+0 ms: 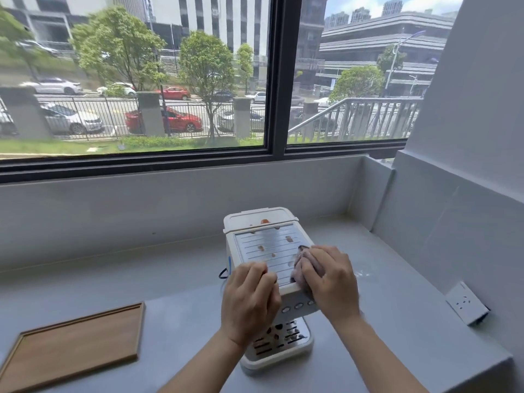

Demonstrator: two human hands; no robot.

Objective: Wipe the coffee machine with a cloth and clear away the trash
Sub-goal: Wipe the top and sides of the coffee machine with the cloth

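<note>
A small white coffee machine stands on the grey counter, its metal top plate dotted with several brown scraps of trash. My left hand curls over the machine's front left corner and steadies it. My right hand presses a crumpled greyish-pink cloth onto the right edge of the top plate, fingers wrapped over the cloth. Lower down, the drip tray holds several dark scraps as well.
An empty wooden tray lies on the counter at the lower left. A white wall socket sits on the right wall. A dark cable loops out at the machine's left. The counter runs back to a wall under a large window.
</note>
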